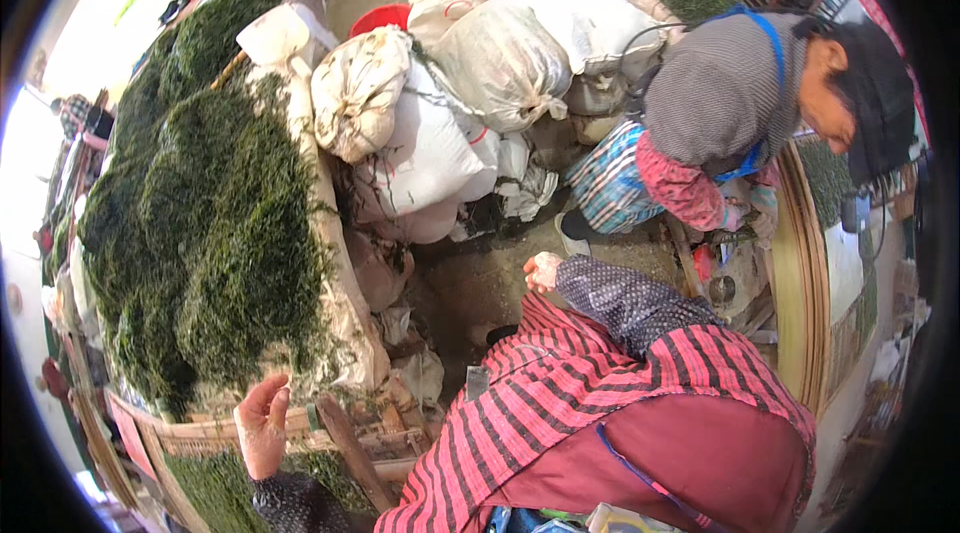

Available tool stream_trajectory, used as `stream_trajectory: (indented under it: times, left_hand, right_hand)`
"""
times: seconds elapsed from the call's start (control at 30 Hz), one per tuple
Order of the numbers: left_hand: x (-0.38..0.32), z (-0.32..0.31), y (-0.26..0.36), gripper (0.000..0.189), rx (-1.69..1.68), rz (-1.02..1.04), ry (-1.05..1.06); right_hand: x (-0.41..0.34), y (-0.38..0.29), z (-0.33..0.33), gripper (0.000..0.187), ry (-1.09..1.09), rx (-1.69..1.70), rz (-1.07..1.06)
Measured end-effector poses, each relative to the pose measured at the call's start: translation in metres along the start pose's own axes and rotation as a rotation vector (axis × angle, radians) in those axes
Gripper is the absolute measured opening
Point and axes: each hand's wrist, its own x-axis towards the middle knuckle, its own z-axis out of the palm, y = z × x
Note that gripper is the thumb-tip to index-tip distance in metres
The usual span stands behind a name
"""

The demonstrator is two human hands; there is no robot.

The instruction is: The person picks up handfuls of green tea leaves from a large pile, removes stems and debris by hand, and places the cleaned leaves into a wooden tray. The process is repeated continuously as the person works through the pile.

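Note:
My left hand (262, 424), in a dark dotted sleeve, is raised at the lower left with loosely curled fingers and holds nothing visible. It is near the lower end of a large heap of dark green, stringy seaweed-like material (225, 233), heaped along a pale sheet-covered edge (330, 263). My right hand (541, 272) hangs over the floor in front of a pink-and-black striped apron (525, 398), fingers part-bent, also without a visible object. Beside the left wrist, a wooden post (349, 443) slants over a framed mat bearing green material (210, 480).
White sacks (502, 60), some tied, are piled at the upper middle beside a red basin (380, 19). A co-worker (720, 90) bends close by at the right, next to stacked wooden frames (802, 270). A white scoop-like container (271, 35) rests on the heap's far edge.

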Motion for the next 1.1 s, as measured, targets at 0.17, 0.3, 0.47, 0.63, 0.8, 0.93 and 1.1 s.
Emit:
stream_trajectory:
  times: [0.17, 0.3, 0.47, 0.63, 0.8, 0.93, 1.1]
  left_hand:
    - [-0.026, -0.013, -0.015, 0.025, 0.022, -0.131, 0.065]
    - [-0.033, -0.009, -0.001, 0.025, 0.028, -0.144, 0.071]
    - [-0.032, -0.008, 0.023, 0.03, 0.215, -0.153, -0.043]
    - [-0.018, 0.004, 0.007, 0.029, 0.157, -0.087, -0.104]
    - [-0.012, 0.006, -0.001, 0.03, 0.163, -0.048, -0.106]
    - [-0.005, -0.004, 0.002, 0.035, 0.453, 0.012, -0.205]
    - [-0.004, -0.006, -0.009, 0.034, 0.441, 0.126, -0.178]
  right_hand:
    - [0.026, -0.014, 0.032, 0.04, -0.006, -0.131, -0.006]
    - [0.04, -0.004, 0.048, 0.037, -0.017, -0.143, 0.028]
    - [0.031, 0.037, 0.042, 0.039, -0.002, 0.104, 0.073]
    - [0.015, 0.092, 0.018, 0.025, 0.02, 0.17, 0.101]
    - [-0.001, 0.109, 0.016, 0.034, 0.084, 0.034, 0.136]
    - [-0.009, 0.102, 0.02, 0.04, 0.16, 0.04, 0.147]
    - [-0.013, 0.099, 0.009, 0.039, 0.226, 0.401, 0.055]
